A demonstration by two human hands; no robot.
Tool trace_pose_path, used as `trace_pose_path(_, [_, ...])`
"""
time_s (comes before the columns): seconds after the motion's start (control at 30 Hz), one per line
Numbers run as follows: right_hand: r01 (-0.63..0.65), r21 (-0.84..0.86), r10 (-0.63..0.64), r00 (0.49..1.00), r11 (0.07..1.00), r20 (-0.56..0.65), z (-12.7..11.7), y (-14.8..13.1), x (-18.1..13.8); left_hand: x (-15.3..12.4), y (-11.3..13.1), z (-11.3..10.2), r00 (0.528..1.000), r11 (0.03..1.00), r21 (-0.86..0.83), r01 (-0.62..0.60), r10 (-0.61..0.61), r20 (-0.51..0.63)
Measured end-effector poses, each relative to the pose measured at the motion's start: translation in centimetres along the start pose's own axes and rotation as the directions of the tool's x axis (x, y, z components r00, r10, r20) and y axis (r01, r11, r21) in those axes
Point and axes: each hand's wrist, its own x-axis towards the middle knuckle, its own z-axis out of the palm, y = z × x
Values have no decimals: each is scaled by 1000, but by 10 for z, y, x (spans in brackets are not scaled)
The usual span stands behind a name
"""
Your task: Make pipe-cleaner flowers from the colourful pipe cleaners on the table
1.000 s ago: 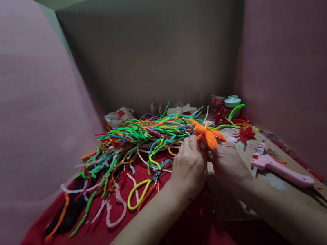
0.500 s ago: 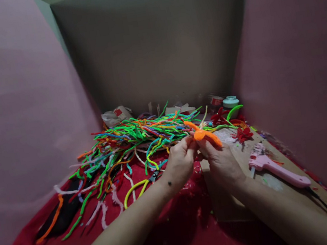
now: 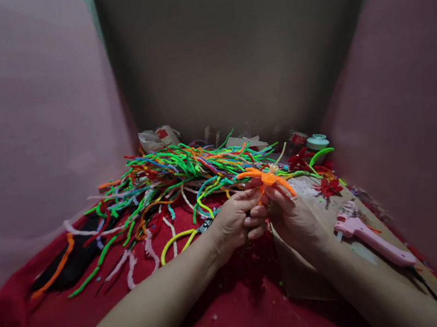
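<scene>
Red cloth, ground layer under both hands: flecked with small specks, left edge sloping away well out from the left hand. Cardboard sheet: beneath the right hand and out to its right; left edge shows just below that hand, far-right edge lined with coloured scraps. Room to move: upward before the grey back wall, and nearer the wearer, where cloth stretches between the forearms. Tighter beyond the hands, where a heap of fuzzy stems, many colours, spreads close behind them and away to the left.

Orange flower, one, fuzzy, petals splayed: held up between the two hands, at their fingertips. Right hand: grasping it, thumb on the near side. Left hand: fingers curled, tips pinching it from the left (their exact hold is partly hidden).

Yellow-handled cutters: just left of the left hand, partly behind its forearm. Pink glue gun: on the cardboard, right of the right hand. Red flower: beyond and right of the same hand. Lidded jar: farther back. Pink walls: one on either side of the hands; light dim.
</scene>
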Motion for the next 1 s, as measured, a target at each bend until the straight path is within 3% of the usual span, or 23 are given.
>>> trace_pose_path(0.13, [72, -146, -75, 997, 987, -17, -4, -3, 1, 1, 4, -2, 998, 998, 62, 24, -28, 54])
trace_pose_path(0.23, [93, -298, -103, 995, 950, -18, -7, -6, 3, 1, 7, 2, 996, 907, 412, -82, 89, 2])
trace_pose_path(0.27, [94, -335, -107, 994, 938, -22, -8, -7, 3, 1, 7, 3, 982, 806, 575, -144, 186, -15])
trace_pose_path(0.33, [90, -404, -112, 993, 910, -33, -8, -9, 4, 0, 4, 3, 917, 483, 849, -216, 399, 7])
trace_pose_path(0.4, [105, -479, -136, 990, 872, -30, -7, -10, 3, -2, -1, 1, 846, 163, 971, -172, 530, 61])
trace_pose_path(0.47, [136, -543, -173, 985, 829, -17, -5, -11, 1, -2, -6, -3, 822, -16, 995, -96, 562, 88])
trace_pose_path(0.53, [179, -595, -236, 972, 783, -18, -3, -10, -2, -2, -9, -8, 824, -77, 994, -76, 557, 106])
trace_pose_path(0.63, [234, -632, -301, 953, 739, 0, -5, -7, -4, 0, -9, -9, 826, 6, 993, -116, 556, 93])
trace_pose_path(0.8, [260, -581, -329, 944, 771, -15, -11, -2, -1, 3, -7, -1, 872, 405, 883, -238, 489, 11])
trace_pose_path(0.9, [252, -539, -298, 954, 804, 0, -11, -3, 0, 3, -8, 5, 944, 733, 648, -206, 323, -65])
trace_pose_path(1.0, [224, -474, -252, 968, 852, 5, -10, -5, -1, 1, -9, 7, 989, 922, 382, -60, 106, -100])
